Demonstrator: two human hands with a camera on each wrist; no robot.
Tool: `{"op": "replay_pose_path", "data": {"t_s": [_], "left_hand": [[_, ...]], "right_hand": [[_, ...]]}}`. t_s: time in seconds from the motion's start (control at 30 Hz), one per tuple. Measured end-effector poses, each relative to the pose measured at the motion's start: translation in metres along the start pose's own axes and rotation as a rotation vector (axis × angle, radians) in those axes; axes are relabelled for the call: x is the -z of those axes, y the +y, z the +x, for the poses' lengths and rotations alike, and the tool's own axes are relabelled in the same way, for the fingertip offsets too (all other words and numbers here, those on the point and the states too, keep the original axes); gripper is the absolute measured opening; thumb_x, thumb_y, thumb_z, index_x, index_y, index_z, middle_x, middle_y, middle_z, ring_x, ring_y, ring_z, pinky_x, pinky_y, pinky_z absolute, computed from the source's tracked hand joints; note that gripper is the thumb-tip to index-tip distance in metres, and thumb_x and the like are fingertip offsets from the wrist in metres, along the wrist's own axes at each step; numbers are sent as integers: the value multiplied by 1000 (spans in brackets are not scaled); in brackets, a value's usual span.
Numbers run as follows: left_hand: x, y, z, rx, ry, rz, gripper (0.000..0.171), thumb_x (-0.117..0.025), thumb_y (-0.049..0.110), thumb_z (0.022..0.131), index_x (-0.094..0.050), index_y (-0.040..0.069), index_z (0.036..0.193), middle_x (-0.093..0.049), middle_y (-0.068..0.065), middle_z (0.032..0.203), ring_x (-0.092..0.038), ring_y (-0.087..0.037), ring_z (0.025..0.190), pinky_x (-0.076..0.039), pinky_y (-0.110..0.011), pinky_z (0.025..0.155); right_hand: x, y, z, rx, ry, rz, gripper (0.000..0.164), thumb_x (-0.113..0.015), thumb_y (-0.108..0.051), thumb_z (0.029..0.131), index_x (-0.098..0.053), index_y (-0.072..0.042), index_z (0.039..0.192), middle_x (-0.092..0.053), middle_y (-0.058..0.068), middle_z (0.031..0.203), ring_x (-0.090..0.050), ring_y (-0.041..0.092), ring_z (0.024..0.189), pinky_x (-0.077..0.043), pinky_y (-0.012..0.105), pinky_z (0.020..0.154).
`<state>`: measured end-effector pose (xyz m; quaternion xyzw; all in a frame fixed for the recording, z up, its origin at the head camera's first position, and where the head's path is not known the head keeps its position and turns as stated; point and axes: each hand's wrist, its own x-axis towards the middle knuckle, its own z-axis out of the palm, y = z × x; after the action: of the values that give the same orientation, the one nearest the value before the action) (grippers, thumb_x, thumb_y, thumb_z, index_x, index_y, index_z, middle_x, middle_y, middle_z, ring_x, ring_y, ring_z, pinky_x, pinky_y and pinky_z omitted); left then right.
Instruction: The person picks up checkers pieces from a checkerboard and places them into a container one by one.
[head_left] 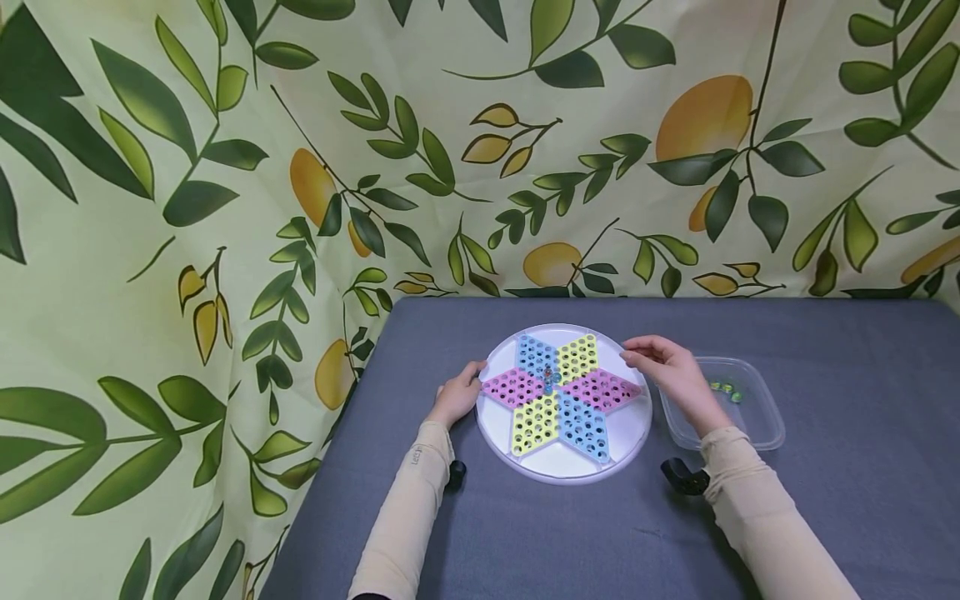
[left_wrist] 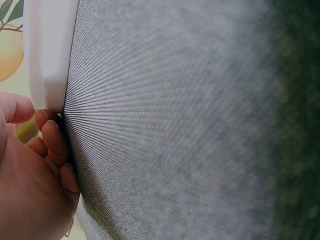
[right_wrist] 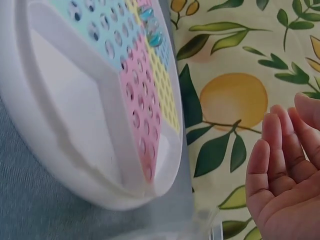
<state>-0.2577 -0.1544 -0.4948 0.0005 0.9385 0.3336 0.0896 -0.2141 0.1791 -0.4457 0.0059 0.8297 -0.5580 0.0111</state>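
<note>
A round white Chinese checkers board [head_left: 555, 472] lies on the table, its star of blue, yellow and pink perforated sections facing up. Several glass marbles [head_left: 550, 381] sit grouped at its centre; blue marbles [right_wrist: 155, 39] show there in the right wrist view. With thumb and forefinger, my left hand [head_left: 456, 395] pinches the board's left rim, seen close up as a white edge [left_wrist: 55, 55] in the left wrist view. My right hand [head_left: 670, 369] hovers by the upper right rim, its fingers [right_wrist: 273, 135] loosely bent and holding nothing.
Right of the board, partly behind my right forearm, stands a clear plastic container [head_left: 767, 433] holding several green and yellow marbles [head_left: 724, 388]. Grey-blue cloth [head_left: 570, 542] covers the table. A leaf-patterned curtain [head_left: 450, 225] hangs behind and along the left side.
</note>
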Motion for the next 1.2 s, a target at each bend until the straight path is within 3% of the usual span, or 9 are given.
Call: {"op": "replay_pose_path", "data": {"t_s": [0.17, 0.37, 0.47, 0.7, 0.93, 1.2], "left_hand": [[-1, -1, 2, -1, 5, 14, 39, -36, 26, 97, -48, 28, 134, -50, -1, 141, -46, -31, 129, -26, -49, 104], [-2, -2, 3, -6, 4, 11, 39, -35, 26, 97, -48, 29, 134, -49, 0, 141, -45, -31, 130, -25, -49, 105], [-2, -2, 2, -5, 4, 8, 39, -35, 26, 97, -48, 29, 134, -49, 0, 141, -45, -31, 130, -25, -49, 105], [-2, -2, 2, -16, 9, 13, 40, -35, 25, 97, -48, 28, 135, -49, 0, 141, -45, -31, 130, -25, -48, 105], [-2, 0, 1, 10, -7, -6, 40, -35, 27, 97, -47, 29, 136, -47, 0, 143, -42, -32, 132, -24, -49, 106], [-3, -1, 2, 14, -3, -8, 40, -35, 27, 97, -47, 30, 136, -47, 0, 143, -42, -32, 132, -23, -50, 107]], "right_hand": [[-10, -8, 6, 10, -31, -1, 50, -56, -39, 91, -55, -1, 123, -62, 11, 108, -56, 2, 89, -45, 40, 91], [-27, -15, 11, 7, -48, 24, 41, -57, -32, 92, -57, -3, 121, -61, 6, 107, -55, 1, 89, -47, 38, 92], [-35, -15, 15, 24, -64, 51, 40, -57, -31, 92, -57, -2, 120, -61, 10, 110, -56, 4, 91, -47, 40, 92], [-52, -11, 23, 42, -98, 98, 38, -57, -28, 92, -57, -1, 119, -61, 16, 113, -58, 28, 104, -46, 44, 93], [-67, -4, 29, 24, -90, 77, 31, -57, -21, 92, -59, 0, 115, -63, 14, 109, -59, 19, 96, -49, 37, 87], [-78, 5, 36, -21, -99, 94, 27, -58, -18, 91, -60, -2, 112, -63, 13, 103, -60, 25, 94, -50, 31, 80]]}}
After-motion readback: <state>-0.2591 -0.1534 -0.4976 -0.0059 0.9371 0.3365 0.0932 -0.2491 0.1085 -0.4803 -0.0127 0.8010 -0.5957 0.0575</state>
